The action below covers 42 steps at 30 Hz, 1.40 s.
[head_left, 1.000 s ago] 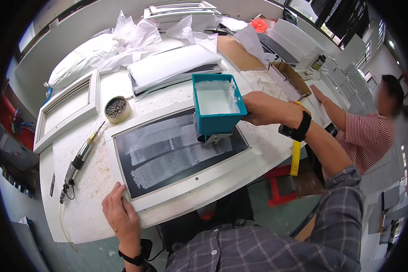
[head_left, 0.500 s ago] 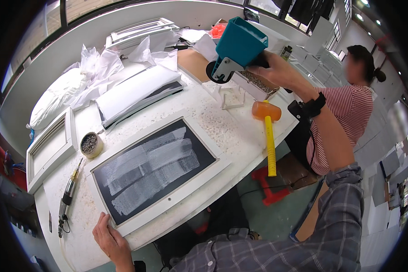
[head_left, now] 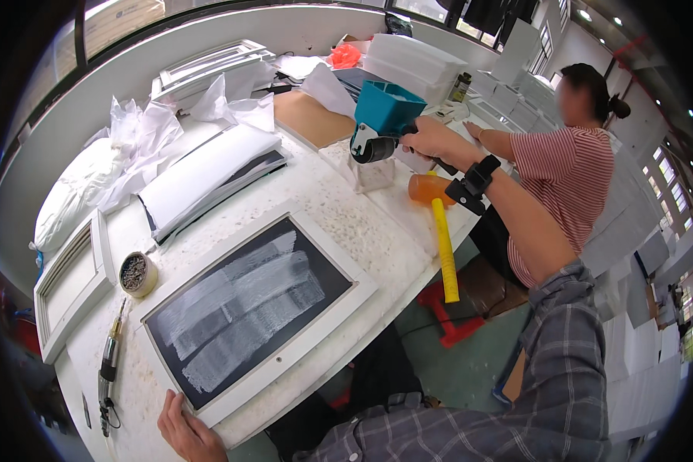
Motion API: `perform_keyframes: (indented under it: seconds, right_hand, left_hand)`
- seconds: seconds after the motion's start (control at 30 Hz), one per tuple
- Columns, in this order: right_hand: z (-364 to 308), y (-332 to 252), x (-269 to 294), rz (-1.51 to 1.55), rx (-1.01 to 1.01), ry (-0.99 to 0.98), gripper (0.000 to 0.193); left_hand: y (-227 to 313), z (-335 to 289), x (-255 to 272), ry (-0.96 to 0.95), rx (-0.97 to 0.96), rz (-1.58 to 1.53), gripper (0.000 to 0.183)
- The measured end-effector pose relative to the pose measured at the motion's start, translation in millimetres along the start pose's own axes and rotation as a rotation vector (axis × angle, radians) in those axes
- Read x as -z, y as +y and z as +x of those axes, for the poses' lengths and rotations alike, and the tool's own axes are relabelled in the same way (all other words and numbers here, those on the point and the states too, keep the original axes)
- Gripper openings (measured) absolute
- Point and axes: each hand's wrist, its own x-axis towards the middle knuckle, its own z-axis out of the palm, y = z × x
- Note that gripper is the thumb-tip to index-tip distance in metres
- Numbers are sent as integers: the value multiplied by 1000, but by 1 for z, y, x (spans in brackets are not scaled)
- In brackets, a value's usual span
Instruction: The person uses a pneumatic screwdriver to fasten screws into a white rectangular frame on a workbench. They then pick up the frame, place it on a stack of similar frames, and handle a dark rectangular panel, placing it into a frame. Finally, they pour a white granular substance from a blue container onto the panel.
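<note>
My right hand (head_left: 443, 144) is closed round the handle of a teal glue roller (head_left: 390, 108) with a hopper on top and a black roll below. It is held over a small whitish stand (head_left: 372, 175); whether they touch I cannot tell. My left hand (head_left: 189, 431) grips the near left corner of a white frame (head_left: 316, 333), fingers along its edge. Inside the frame lies a dark panel (head_left: 327, 279) with white streaky bands across its middle. An orange-headed mallet (head_left: 444, 250) with a yellow handle lies right of the frame, its handle over the table edge.
A power screwdriver (head_left: 109, 358) and a round tub of screws (head_left: 137, 275) are left of the frame. Another white frame (head_left: 73, 285) lies beyond them. White-wrapped panels (head_left: 212, 173) lie behind. A co-worker in a striped shirt (head_left: 566, 173) stands at right, one arm at the table.
My right hand has lowered the glue roller toward the table, over the whitish stand. My left hand stays at the frame's corner. The co-worker's arm now shows at the table.
</note>
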Motion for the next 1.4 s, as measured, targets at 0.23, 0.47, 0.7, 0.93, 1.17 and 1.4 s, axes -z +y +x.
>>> perform_keyframes:
  seconds: [0.23,0.47,0.7,0.93,1.17,1.4]
  right_hand:
    - [11,4,-10,-103,-35,4,26]
    - [13,13,-22,-129,-46,39,32]
    - [-1,8,-44,-172,-80,41,37]
    - [13,17,-55,-563,70,78,46]
    - [-49,-32,-29,-637,159,289,46]
    - [-109,-34,-78,-183,438,121,38]
  left_hand:
    - [2,0,3,-10,18,-2,31]
    - [0,1,2,-12,11,-14,30]
    - [3,1,7,-19,4,-2,32]
    - [-2,0,4,-20,-20,-15,34]
    - [9,-1,45,-2,-152,107,31]
    - [84,82,189,-318,64,-441,22]
